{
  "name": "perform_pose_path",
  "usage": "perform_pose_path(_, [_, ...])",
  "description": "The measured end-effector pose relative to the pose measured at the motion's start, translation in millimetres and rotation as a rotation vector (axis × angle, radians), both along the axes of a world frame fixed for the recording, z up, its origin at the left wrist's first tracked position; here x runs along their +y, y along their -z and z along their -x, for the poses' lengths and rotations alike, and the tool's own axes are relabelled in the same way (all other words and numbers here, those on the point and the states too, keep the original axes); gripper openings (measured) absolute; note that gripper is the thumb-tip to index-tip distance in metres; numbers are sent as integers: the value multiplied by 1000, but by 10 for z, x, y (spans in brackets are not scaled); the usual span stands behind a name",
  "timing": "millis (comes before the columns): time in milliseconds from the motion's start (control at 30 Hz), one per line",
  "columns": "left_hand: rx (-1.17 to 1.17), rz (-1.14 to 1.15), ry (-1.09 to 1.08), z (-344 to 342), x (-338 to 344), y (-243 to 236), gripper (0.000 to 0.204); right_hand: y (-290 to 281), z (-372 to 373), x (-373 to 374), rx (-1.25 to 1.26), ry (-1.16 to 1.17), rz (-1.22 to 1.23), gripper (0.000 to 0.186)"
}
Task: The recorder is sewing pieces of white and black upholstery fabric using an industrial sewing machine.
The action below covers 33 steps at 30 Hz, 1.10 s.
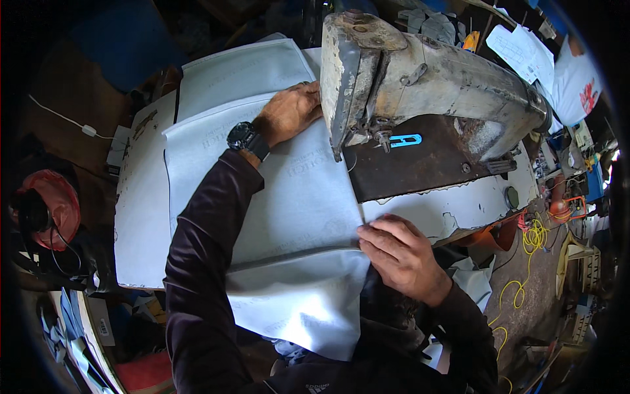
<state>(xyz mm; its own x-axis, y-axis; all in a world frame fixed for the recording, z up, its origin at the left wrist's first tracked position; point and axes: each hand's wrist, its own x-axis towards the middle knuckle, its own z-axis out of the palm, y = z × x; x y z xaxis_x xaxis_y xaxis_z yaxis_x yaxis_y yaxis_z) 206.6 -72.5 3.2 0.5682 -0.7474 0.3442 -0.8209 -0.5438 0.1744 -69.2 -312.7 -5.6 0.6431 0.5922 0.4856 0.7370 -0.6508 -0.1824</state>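
A large pale grey-white sheet of coated fabric (262, 210) with faint print lies under the head of an old, worn sewing machine (446, 85). It has raised folded seams across it, and its near end hangs over the table edge toward me. My left hand (292, 113), a black watch (248, 139) on its wrist, is closed at the sheet's far part, left of the machine head; its fingertips are partly hidden behind that head. My right hand (407, 259) pinches the sheet's right edge at the near seam, fingers pressed together.
A blue flat clip-like piece (405, 140) lies on the machine's dark bed plate (407, 171). The white tabletop (141, 223) has chipped edges. A red bag (52, 207) sits at left. Yellow cord (535, 233) trails over the floor at right. Papers (522, 52) stand behind the machine.
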Motion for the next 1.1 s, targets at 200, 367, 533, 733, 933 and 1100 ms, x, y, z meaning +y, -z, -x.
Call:
perform_pose_path(200, [-23, -13, 2, -204, -10, -11, 39, 12, -146, 67, -12, 21, 10, 32])
perform_pose_path(367, [-87, -55, 10, -344, -16, 19, 41, -68, -178, 63, 105, 35, 40, 37])
perform_pose_path(533, [-112, -46, 43, -389, -29, 30, 36, -136, -219, 48, 211, 16, 55, 40])
perform_pose_path(733, [-121, -37, 47, -418, -22, 31, 31, -136, -279, 34, 234, 1, 99, 42])
perform_pose_path(933, [-162, 66, 120, -526, -32, 80, 25, -141, -334, 24, 253, -9, 104, 43])
perform_pose_path(1100, [-213, 152, 147, -628, -24, 119, 19, -155, -418, 56, 252, 3, 79, 42])
